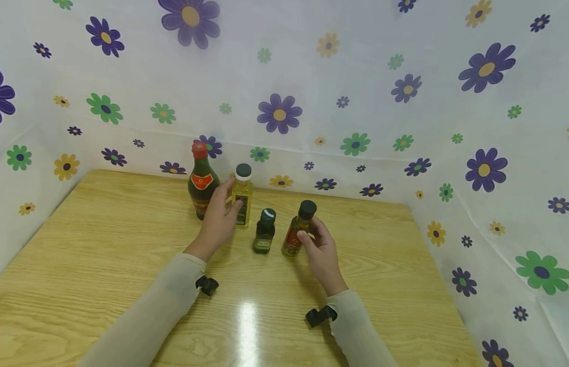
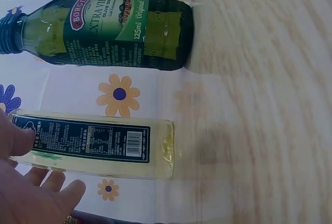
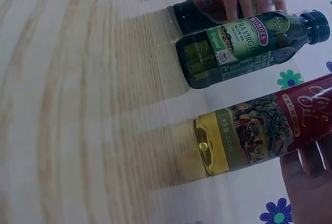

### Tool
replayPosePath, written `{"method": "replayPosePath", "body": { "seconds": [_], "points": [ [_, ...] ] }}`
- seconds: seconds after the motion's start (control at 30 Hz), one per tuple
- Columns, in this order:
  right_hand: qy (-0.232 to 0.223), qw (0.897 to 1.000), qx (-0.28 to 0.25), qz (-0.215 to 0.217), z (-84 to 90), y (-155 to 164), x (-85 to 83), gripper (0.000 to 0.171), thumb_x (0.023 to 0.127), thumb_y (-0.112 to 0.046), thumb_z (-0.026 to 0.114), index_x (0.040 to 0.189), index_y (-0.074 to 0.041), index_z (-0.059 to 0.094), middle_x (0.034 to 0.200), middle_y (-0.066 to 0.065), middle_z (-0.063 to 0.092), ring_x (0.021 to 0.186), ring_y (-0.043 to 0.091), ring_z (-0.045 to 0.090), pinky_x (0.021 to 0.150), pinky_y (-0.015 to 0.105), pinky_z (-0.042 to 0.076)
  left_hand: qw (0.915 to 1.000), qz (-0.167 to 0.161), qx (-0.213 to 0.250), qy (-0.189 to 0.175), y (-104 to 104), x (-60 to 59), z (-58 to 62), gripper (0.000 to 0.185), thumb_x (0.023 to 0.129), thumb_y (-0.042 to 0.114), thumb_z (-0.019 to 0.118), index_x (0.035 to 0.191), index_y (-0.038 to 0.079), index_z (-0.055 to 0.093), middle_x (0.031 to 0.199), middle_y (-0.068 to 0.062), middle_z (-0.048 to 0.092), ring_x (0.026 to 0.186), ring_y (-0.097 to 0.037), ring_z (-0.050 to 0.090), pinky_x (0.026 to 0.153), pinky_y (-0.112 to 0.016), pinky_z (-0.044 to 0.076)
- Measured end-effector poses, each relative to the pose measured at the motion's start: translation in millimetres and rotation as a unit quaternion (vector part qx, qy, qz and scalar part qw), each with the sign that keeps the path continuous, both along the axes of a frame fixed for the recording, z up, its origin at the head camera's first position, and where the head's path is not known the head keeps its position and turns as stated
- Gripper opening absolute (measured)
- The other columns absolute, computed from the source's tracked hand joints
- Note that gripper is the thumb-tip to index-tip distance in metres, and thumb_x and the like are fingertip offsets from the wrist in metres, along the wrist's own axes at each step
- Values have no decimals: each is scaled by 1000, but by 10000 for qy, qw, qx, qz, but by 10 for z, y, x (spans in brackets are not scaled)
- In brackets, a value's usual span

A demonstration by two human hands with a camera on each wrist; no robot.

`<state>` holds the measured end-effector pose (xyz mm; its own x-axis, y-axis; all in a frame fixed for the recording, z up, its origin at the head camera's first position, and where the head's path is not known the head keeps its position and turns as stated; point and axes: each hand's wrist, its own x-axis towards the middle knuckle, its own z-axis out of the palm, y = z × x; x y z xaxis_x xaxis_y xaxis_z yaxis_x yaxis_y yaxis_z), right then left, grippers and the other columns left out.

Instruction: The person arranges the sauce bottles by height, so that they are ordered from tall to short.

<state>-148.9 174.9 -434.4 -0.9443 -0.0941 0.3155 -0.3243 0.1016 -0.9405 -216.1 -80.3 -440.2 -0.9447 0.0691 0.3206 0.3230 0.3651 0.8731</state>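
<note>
My left hand (image 1: 218,219) holds a clear bottle of pale yellow oil (image 1: 241,196) with a dark cap, thumb across the front and fingers at its far side. In the left wrist view that bottle's dark label (image 2: 93,140) shows, with the thumb near its upper end. My right hand (image 1: 322,250) grips a red-labelled olive oil bottle (image 1: 293,238) by its upper part, thumb in front and fingers behind. Between them stands a small green olive oil bottle (image 1: 264,232), which neither hand touches. All these bottles are upright.
A tall dark bottle with a red cap (image 1: 200,186) stands behind my left hand, partly hidden by it. The wooden table (image 1: 105,244) meets a flower-printed cloth (image 1: 312,76) at the back and sides. Small black cameras (image 1: 207,285) sit on both wrists.
</note>
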Motion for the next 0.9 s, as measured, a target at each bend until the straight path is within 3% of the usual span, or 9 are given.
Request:
{"method": "replayPosePath", "body": {
  "seconds": [0.23, 0.37, 0.5, 0.57, 0.63, 0.73, 0.83, 0.9],
  "points": [
    [-35, 10000, 25, 52, -50, -20, 7, 42, 95, -7, 56, 135, -7, 48, 129, 9, 54, 119, 18, 51, 100, 29, 44, 9998, 151, -119, 33, 17, 91, 28, 62, 99, 15, 50, 151, 20, 17, 153, -2, 24, 140, -20, 25, 113, -45, 27],
    [-82, 9999, 52, 142, -54, -41, 2, 42, 94, -6, 56, 135, -6, 48, 129, 10, 54, 119, 18, 52, 99, 28, 45, 9985, 462, -211, 214, 5, 231, 162, 69, 95, 16, 55, 151, 25, 15, 152, 2, 23, 140, -16, 23, 114, -45, 24],
    [-34, 9999, 76, 144, -16, -39, -23, 41, 95, -5, 56, 135, -6, 48, 128, 11, 54, 118, 19, 52, 99, 31, 45, 9932, 720, 94, 905, -110, 332, 317, 65, 91, 9, 58, 146, 24, 28, 144, -3, 34, 128, -24, 37, 101, -49, 39],
    [-22, 9999, 120, 119, 6, -27, -33, 41, 95, -6, 56, 135, -6, 48, 128, 11, 54, 118, 19, 51, 101, 35, 44, 9868, 901, 249, 1323, -222, 329, 352, 61, 89, 5, 59, 143, 19, 32, 140, -6, 37, 126, -24, 39, 101, -46, 39],
    [-36, 9999, 115, 110, 27, -13, -37, 41, 95, -5, 56, 135, -6, 48, 128, 12, 54, 118, 19, 51, 103, 40, 42, 9813, 1142, 330, 1512, -354, 288, 353, 60, 89, 5, 60, 142, 15, 33, 139, -8, 37, 126, -24, 38, 103, -43, 36],
    [-72, 9998, 154, 116, 46, 8, -38, 41, 95, -5, 55, 135, -5, 48, 127, 12, 54, 118, 19, 51, 104, 43, 40, 9840, 1339, 355, 1122, -558, 189, 325, 65, 90, 16, 63, 145, 15, 28, 144, -6, 34, 135, -19, 30, 114, -39, 22],
    [-76, 9996, 216, 142, 49, 19, -44, 41, 95, -6, 55, 135, -6, 47, 127, 12, 54, 118, 19, 51, 103, 38, 42, 9920, 1138, 420, 340, -679, 84, 293, 73, 90, 34, 64, 149, 20, 22, 148, -4, 30, 137, -22, 28, 115, -42, 21],
    [-48, 9996, 232, 129, 44, 31, -50, 41, 95, -7, 55, 135, -6, 47, 128, 11, 54, 119, 18, 51, 101, 33, 43, 9949, 913, 423, 43, -690, 15, 282, 76, 90, 42, 62, 150, 21, 21, 149, -6, 30, 137, -25, 29, 114, -47, 22]
  ]
}}
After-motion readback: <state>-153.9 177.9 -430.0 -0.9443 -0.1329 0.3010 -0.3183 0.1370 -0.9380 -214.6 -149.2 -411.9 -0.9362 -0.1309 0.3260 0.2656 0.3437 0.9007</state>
